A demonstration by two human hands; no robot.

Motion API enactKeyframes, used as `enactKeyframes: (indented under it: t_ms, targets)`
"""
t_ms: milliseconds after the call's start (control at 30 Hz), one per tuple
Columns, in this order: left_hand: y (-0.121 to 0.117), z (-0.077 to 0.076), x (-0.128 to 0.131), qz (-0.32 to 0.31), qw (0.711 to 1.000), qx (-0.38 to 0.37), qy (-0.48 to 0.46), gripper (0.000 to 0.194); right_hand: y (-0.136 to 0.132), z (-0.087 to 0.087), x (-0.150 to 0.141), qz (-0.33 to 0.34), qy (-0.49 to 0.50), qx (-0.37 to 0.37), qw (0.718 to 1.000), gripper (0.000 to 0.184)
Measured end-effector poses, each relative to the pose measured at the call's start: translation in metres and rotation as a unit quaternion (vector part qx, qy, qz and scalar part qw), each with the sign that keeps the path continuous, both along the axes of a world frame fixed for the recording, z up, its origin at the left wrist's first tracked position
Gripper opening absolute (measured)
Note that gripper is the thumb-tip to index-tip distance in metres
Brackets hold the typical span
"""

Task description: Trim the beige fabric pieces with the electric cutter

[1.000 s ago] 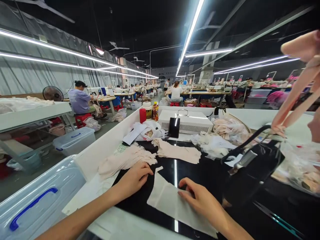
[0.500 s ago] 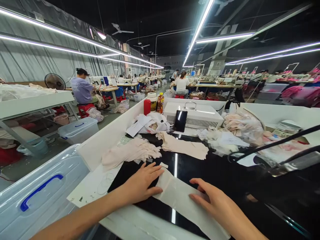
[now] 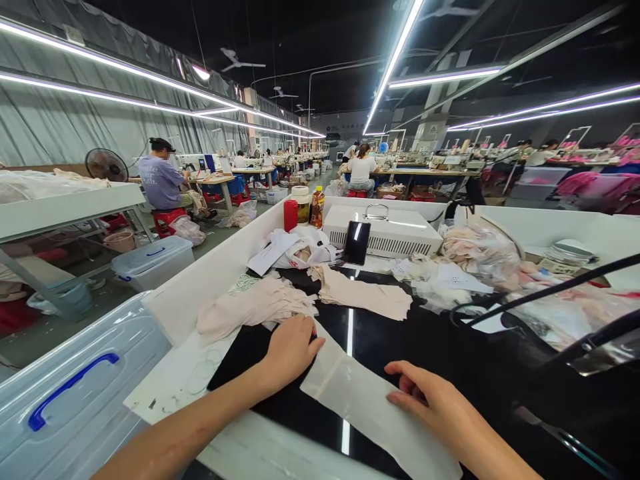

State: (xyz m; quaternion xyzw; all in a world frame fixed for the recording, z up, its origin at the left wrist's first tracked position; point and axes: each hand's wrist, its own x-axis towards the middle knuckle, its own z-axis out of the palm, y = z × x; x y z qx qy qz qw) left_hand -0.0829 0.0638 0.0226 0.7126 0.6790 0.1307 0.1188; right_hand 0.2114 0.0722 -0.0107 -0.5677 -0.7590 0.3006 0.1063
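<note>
A long pale strip (image 3: 365, 393) of thin cloth or paper lies slantwise over the glossy black work surface (image 3: 280, 423). At its far end is my left hand (image 3: 294, 347), its back turned up and its fingers bent down, tips hidden. Those fingers are by the near edge of a pile of beige fabric pieces (image 3: 250, 307); whether they grip anything does not show. My right hand (image 3: 430, 400) is at the strip's right edge, thumb and forefinger apart, the other fingers curled loosely, nothing seen between them. Further back lies a second stack of beige fabric pieces (image 3: 363, 292).
A phone (image 3: 357, 243) leans on a white vented box (image 3: 385, 227). Behind the left pile are a white plastic bag (image 3: 313, 245), a red container (image 3: 291, 215) and a bottle (image 3: 317, 207). Bagged scraps (image 3: 480, 250) and black cables (image 3: 555, 293) lie right. A lidded bin (image 3: 95, 360) stands left.
My left hand has moved up toward the beige pile and its spread fingers have bent down. My right hand stays by the strip with its fingers slightly more curled. The view has shifted slightly.
</note>
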Motion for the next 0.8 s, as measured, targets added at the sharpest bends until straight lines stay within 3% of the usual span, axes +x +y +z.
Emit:
enactKeyframes:
  t_ms: [167,333,467,667,800]
  targets:
    - [0.005,-0.004,0.000,0.008,1.000,-0.002,-0.008,0.013,0.004,-0.009,0.003,0.013,0.020,0.026,0.999,0.020]
    - [0.003,-0.003,0.002,0.016,1.000,-0.004,-0.001,0.013,0.010,-0.022,0.002,0.033,0.048,0.073,0.996,0.035]
    - [0.006,0.000,0.000,0.001,1.000,-0.013,-0.005,0.035,0.014,-0.029,0.000,0.016,0.077,0.097,0.992,0.045]
    - [0.013,0.007,-0.006,-0.020,0.999,-0.034,-0.036,0.018,0.018,-0.013,0.007,0.031,0.052,0.070,0.996,0.043]
    - [0.018,0.021,-0.011,-0.034,0.994,-0.021,-0.100,0.012,0.026,0.006,0.012,0.015,0.064,0.111,0.992,0.045]
